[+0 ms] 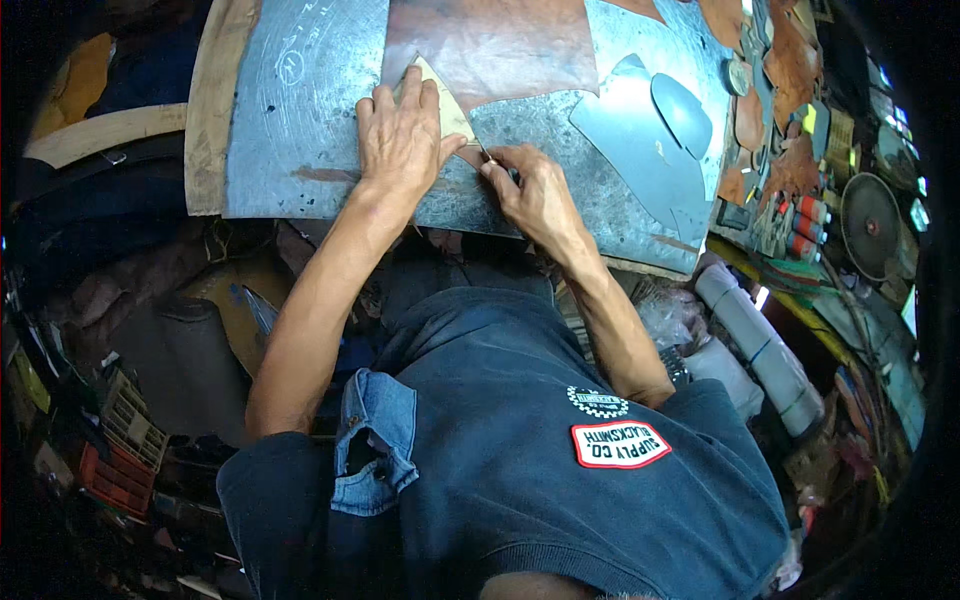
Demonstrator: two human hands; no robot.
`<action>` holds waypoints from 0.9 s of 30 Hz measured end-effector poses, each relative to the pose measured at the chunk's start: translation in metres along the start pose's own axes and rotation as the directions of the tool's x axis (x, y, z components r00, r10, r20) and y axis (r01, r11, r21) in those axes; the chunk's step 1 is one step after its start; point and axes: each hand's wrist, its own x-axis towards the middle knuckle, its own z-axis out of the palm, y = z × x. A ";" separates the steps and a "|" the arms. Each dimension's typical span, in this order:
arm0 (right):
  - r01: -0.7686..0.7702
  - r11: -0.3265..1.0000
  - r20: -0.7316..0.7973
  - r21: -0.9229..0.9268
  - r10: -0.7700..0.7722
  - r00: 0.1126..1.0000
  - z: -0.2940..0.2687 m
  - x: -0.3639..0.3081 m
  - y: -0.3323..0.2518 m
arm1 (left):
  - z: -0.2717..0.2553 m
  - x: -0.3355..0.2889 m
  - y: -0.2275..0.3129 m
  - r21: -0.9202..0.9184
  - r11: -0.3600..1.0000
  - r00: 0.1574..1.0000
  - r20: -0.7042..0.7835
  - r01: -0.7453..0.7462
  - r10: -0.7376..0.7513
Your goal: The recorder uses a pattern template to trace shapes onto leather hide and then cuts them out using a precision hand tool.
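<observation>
My left hand (398,145) lies flat with its fingers stretched over a cream, pointed template (452,115), pressing it down on a sheet of brown leather (490,45). The palm covers part of the template. In my right hand (545,200) is a slim knife (487,154), its blade tip at the template's lower right edge. Most of the knife's handle is hidden by the fingers. Beneath the leather is a scuffed grey metal sheet (300,130) on the bench. A strip of brown leather shows under the template near the blade.
Grey cut pieces (625,140) lie to the right of the leather. Brown scraps (790,60), a round tin (738,77) and red-and-white bottles (812,222) crowd the far right. A wooden edge (207,110) borders the sheet on the left. Wrapped rolls (760,340) stand at lower right.
</observation>
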 end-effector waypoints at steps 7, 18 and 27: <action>0.006 1.000 -0.083 0.008 -0.005 0.997 0.009 -0.031 0.003 | 0.001 0.001 -0.002 0.012 0.999 0.997 -0.067 -0.042 0.043; 0.138 0.938 -0.025 -0.318 -0.154 0.988 -0.014 -0.032 0.011 | 0.012 -0.047 -0.032 -0.107 0.981 0.987 -0.037 -0.160 0.157; 0.359 0.842 0.035 -0.402 -0.377 0.925 -0.002 0.001 0.030 | 0.012 -0.130 -0.031 -0.279 0.831 0.876 -0.177 -0.481 0.448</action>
